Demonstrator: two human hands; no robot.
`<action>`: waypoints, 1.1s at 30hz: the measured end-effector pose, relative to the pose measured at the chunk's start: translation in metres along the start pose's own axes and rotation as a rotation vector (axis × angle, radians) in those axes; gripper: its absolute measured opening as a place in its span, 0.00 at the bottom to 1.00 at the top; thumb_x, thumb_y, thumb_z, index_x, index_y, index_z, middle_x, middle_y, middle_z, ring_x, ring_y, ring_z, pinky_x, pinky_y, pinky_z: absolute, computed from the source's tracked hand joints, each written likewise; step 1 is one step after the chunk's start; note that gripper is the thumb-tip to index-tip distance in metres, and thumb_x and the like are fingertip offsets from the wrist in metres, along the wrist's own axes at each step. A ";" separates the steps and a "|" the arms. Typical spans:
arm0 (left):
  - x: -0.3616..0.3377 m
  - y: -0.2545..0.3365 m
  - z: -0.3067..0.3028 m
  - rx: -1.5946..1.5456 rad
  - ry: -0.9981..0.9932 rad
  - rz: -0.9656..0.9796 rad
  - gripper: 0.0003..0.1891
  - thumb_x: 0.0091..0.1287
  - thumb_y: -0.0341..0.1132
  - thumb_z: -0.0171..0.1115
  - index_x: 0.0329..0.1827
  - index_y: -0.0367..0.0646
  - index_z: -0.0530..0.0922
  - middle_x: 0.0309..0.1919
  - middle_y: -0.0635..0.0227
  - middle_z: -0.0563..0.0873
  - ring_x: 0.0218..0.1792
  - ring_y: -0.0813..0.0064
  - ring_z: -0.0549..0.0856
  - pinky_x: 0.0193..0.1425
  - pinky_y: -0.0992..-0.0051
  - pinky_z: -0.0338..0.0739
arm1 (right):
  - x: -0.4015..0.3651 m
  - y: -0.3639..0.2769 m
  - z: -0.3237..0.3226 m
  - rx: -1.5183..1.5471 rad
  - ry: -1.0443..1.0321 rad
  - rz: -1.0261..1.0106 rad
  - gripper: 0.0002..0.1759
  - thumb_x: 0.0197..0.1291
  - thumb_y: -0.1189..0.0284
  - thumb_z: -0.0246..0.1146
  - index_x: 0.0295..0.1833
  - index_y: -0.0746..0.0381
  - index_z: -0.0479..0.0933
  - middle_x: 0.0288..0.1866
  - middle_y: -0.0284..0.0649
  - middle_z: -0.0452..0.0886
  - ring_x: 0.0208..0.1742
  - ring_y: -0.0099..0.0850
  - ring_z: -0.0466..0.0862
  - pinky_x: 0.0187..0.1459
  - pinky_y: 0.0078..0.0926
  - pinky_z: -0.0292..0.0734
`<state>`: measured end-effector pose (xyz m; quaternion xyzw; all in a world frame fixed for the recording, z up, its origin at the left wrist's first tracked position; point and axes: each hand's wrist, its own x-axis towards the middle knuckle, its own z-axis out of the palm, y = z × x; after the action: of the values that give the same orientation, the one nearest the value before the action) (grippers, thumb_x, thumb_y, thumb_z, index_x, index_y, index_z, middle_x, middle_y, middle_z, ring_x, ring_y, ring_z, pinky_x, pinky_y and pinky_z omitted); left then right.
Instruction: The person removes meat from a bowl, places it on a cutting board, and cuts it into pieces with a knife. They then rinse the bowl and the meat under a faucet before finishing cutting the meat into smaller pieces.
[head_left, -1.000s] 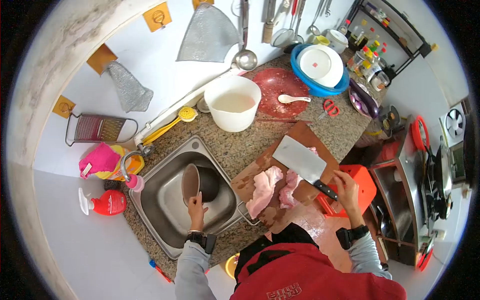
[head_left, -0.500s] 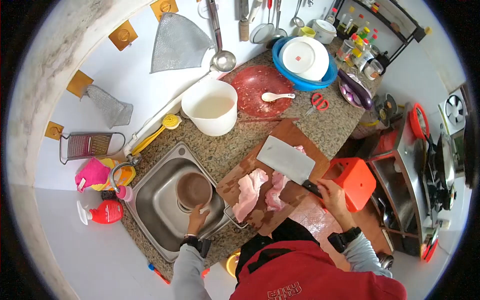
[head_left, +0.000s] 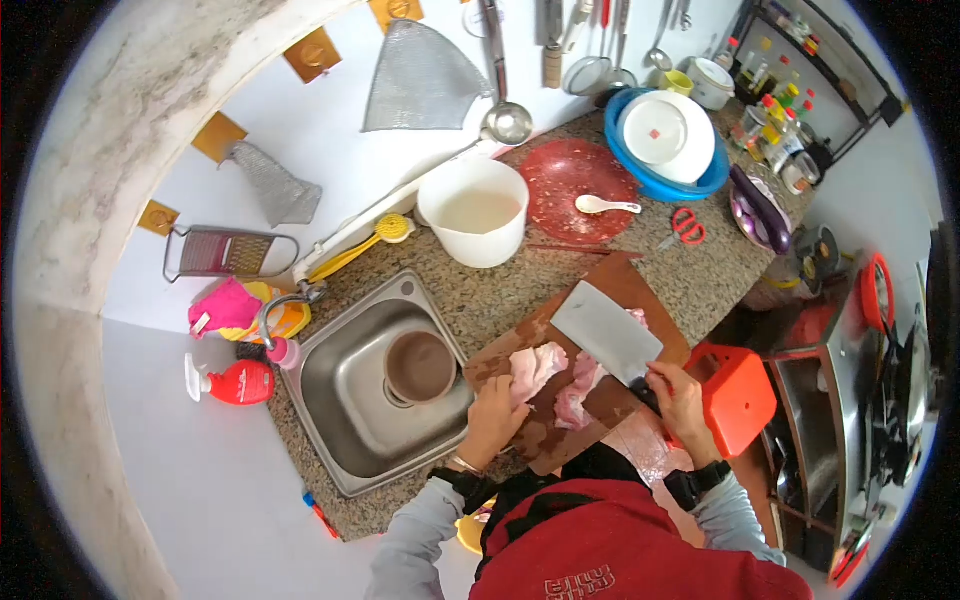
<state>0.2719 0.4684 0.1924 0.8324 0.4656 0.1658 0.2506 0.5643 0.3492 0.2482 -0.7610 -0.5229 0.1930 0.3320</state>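
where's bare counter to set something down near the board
Bare granite lies between the sink, white bucket and cutting board, and between the board and the scissors. Crowded: the board, with meat and cleaver; the back row around the red plate.

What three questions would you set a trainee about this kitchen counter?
1. True or false: the right hand grips the cleaver by its handle.
2. Where does the brown bowl sit?
A. on the stove
B. in the sink
C. on the red plate
3. Fill in the gap: the left hand rests on the ____ that lies on the board.

Key: 1 true; 2 B; 3 meat.
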 end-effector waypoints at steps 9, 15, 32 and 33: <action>-0.006 -0.107 -0.065 -0.666 0.042 -0.680 0.17 0.68 0.43 0.59 0.47 0.36 0.78 0.31 0.70 0.81 0.29 0.79 0.78 0.33 0.75 0.74 | -0.009 0.008 0.001 0.058 -0.003 0.110 0.11 0.61 0.75 0.64 0.48 0.66 0.81 0.43 0.49 0.85 0.43 0.43 0.87 0.44 0.33 0.81; 0.003 -0.205 -0.038 -0.197 -0.088 -0.709 0.27 0.69 0.54 0.53 0.48 0.34 0.78 0.39 0.49 0.85 0.42 0.52 0.83 0.48 0.60 0.75 | -0.015 -0.007 0.001 -0.007 0.010 0.045 0.10 0.61 0.75 0.64 0.48 0.64 0.81 0.43 0.49 0.85 0.43 0.45 0.86 0.45 0.35 0.81; 0.023 0.075 0.040 0.033 -0.275 0.089 0.20 0.57 0.41 0.71 0.46 0.39 0.76 0.46 0.57 0.79 0.46 0.55 0.81 0.41 0.60 0.79 | -0.023 0.024 0.005 -0.250 -0.047 -0.042 0.23 0.54 0.70 0.70 0.57 0.59 0.77 0.45 0.42 0.82 0.49 0.43 0.80 0.47 0.43 0.73; 0.024 0.067 0.046 -0.012 -0.214 0.111 0.18 0.57 0.39 0.70 0.44 0.39 0.75 0.43 0.56 0.80 0.43 0.55 0.82 0.40 0.61 0.79 | -0.023 0.022 0.003 -0.234 -0.060 -0.035 0.23 0.54 0.71 0.69 0.57 0.59 0.76 0.45 0.42 0.82 0.50 0.43 0.80 0.48 0.42 0.73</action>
<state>0.3534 0.4472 0.1937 0.8684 0.3884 0.0926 0.2942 0.5687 0.3236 0.2290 -0.7792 -0.5646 0.1475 0.2286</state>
